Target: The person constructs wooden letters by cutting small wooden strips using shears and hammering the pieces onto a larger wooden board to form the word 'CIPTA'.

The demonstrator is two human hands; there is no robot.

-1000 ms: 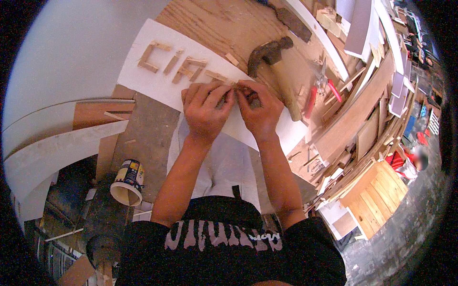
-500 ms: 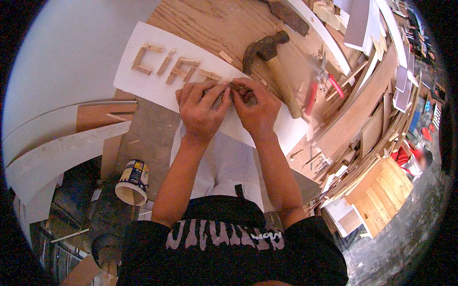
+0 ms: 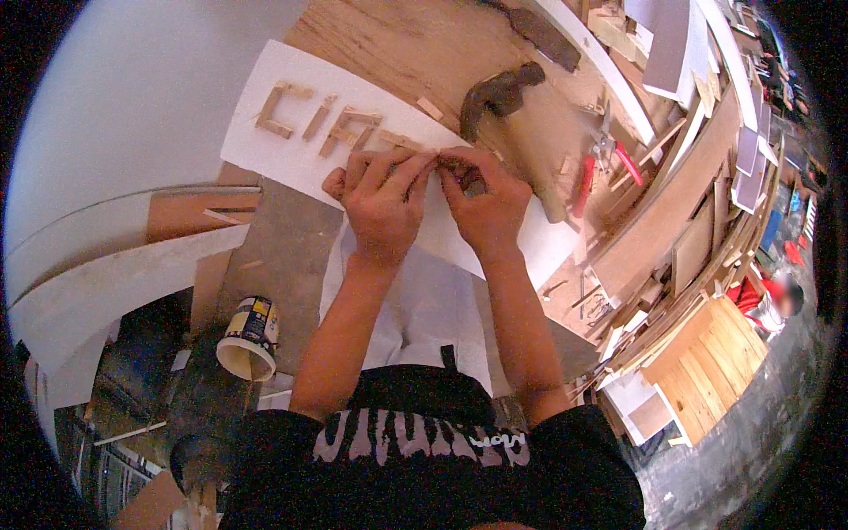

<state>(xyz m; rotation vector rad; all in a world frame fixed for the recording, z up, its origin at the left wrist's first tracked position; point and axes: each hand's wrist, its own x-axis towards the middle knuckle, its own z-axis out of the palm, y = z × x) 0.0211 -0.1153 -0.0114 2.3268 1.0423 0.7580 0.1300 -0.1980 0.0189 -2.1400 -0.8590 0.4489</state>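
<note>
A white board [image 3: 243, 132] lies across the workbench in front of me, with short wooden strips [image 3: 351, 132] set on it in letter shapes. My left hand [image 3: 384, 208] and my right hand [image 3: 486, 203] meet over the board, just right of the last strips. Thumb and fingers of each are pinched together, fingertips touching. Whatever they grip is small and mostly hidden by the fingers. A claw hammer [image 3: 501, 97] with a pale wooden handle lies close beyond my right hand, partly over the board.
Red-handled pliers [image 3: 609, 159] lie right of the hammer. Wood offcuts [image 3: 671, 212] pile up along the right, by a slatted wooden piece [image 3: 711, 375]. A tipped plastic tub [image 3: 247, 340] is at lower left. At far right is another person [image 3: 768, 300] in red.
Both hands stay pinched together at about the same spot on the board. The view has shifted slightly, so everything sits a little further right. No strip has visibly moved.
</note>
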